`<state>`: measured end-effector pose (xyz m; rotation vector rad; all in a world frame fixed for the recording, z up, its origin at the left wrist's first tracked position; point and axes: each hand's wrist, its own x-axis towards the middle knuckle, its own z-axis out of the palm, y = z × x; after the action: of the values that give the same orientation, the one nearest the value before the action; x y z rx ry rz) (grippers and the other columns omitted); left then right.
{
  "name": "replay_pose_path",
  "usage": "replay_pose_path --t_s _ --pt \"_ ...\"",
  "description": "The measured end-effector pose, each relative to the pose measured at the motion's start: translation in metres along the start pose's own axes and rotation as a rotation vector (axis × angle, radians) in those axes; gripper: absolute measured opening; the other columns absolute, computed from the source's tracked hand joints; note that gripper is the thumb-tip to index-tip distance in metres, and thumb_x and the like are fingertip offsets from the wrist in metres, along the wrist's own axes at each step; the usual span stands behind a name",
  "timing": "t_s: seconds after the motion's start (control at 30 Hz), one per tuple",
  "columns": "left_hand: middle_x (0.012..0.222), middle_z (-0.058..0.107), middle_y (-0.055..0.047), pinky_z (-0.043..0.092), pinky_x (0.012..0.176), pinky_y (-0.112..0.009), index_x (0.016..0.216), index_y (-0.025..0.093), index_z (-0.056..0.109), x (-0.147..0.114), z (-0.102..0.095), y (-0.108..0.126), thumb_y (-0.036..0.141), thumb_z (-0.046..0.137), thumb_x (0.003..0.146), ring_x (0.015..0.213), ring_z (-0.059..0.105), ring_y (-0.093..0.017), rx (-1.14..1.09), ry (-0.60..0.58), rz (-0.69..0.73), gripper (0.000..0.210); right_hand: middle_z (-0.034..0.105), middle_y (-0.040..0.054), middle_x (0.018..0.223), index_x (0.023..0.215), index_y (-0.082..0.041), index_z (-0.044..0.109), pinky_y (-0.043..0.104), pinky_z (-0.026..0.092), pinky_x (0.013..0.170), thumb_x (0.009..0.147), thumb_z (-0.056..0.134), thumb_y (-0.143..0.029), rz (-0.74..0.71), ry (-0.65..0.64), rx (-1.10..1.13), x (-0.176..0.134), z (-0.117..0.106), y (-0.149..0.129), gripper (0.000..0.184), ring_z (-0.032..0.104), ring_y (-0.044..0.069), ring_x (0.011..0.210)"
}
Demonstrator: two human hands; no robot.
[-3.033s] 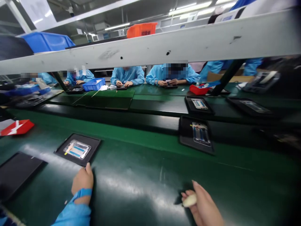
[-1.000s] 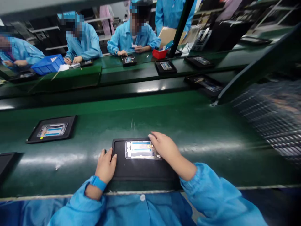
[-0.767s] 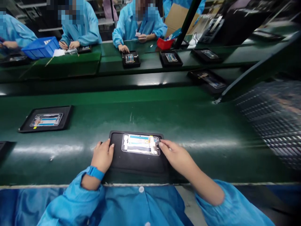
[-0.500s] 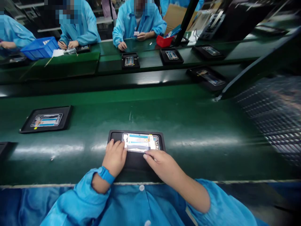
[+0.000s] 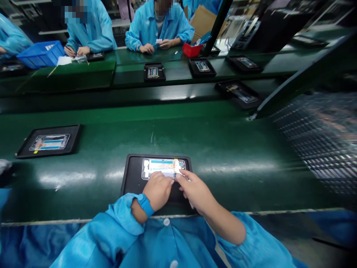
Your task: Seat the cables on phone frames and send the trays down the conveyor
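Observation:
An opened phone body [image 5: 161,164] with a pale frame, blue strips and a yellow tab lies in a black tray [image 5: 131,178] in front of me. My left hand [image 5: 158,190] rests over the phone's lower edge, its fingers bent and pressed together; what they grip, if anything, is hidden. Close beside it, my right hand [image 5: 196,190] is closed in a pinch at the phone's lower right part. A thin pale stick-like tool [image 5: 191,204] shows under that hand, mostly covered by the fingers.
Another black tray [image 5: 75,139] with a phone body lies to the left on the green bench [image 5: 97,201]. Across stand several more trays, a blue bin [image 5: 41,56], a red bin [image 5: 191,50] and co-workers in blue. A slanted dark post [image 5: 301,74] rises at right.
My left hand has moved right from the tray's left part to beside my right hand. The right hand has shifted slightly, and a pale tool now shows under it.

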<state>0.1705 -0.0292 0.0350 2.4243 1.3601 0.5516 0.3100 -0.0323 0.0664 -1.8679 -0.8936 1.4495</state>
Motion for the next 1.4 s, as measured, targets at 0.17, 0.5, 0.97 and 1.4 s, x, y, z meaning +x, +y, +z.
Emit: replay_pose_path --t_s 0.17,0.5,0.97,1.4 --pt "0.067 0.06 -0.004 0.045 0.075 -0.035 0.076 0.017 0.059 0.001 -0.001 0.001 0.017 0.038 0.084 0.071 0.054 -0.018 -0.034 0.02 -0.04 0.022 0.061 0.003 0.076 0.104 -0.016 0.054 0.018 0.036 0.035 0.071 0.054 -0.035 0.074 0.042 0.186 0.006 -0.007 -0.003 0.038 0.049 0.009 0.049" --pt "0.068 0.06 -0.004 0.045 0.072 -0.033 0.076 0.018 0.059 0.002 -0.004 -0.001 0.018 0.037 0.084 0.072 0.054 -0.018 -0.039 -0.016 -0.047 0.024 0.054 -0.0032 0.053 0.107 -0.016 0.056 0.021 0.038 0.039 0.073 0.051 -0.04 0.026 -0.086 -0.031 -0.001 -0.009 -0.005 0.041 0.047 0.009 0.04" --pt "0.068 0.06 -0.004 0.045 0.075 -0.034 0.075 0.018 0.061 0.002 -0.002 0.003 0.019 0.043 0.082 0.077 0.053 -0.019 -0.025 0.061 -0.033 0.02 0.052 -0.0055 0.048 0.114 -0.018 0.053 0.021 0.037 0.039 0.07 0.048 -0.03 -0.045 -0.034 -0.096 0.0 -0.005 -0.005 0.046 0.046 0.011 0.038" --pt "0.074 0.059 -0.005 0.037 0.09 -0.042 0.075 0.016 0.058 0.007 0.005 0.007 0.011 0.044 0.08 0.087 0.051 -0.021 0.174 0.054 0.082 0.016 0.062 -0.0001 0.072 0.124 -0.015 0.037 0.027 0.047 0.063 0.074 0.049 -0.043 -0.154 0.226 0.302 0.016 -0.006 0.007 0.059 0.058 0.014 0.064"
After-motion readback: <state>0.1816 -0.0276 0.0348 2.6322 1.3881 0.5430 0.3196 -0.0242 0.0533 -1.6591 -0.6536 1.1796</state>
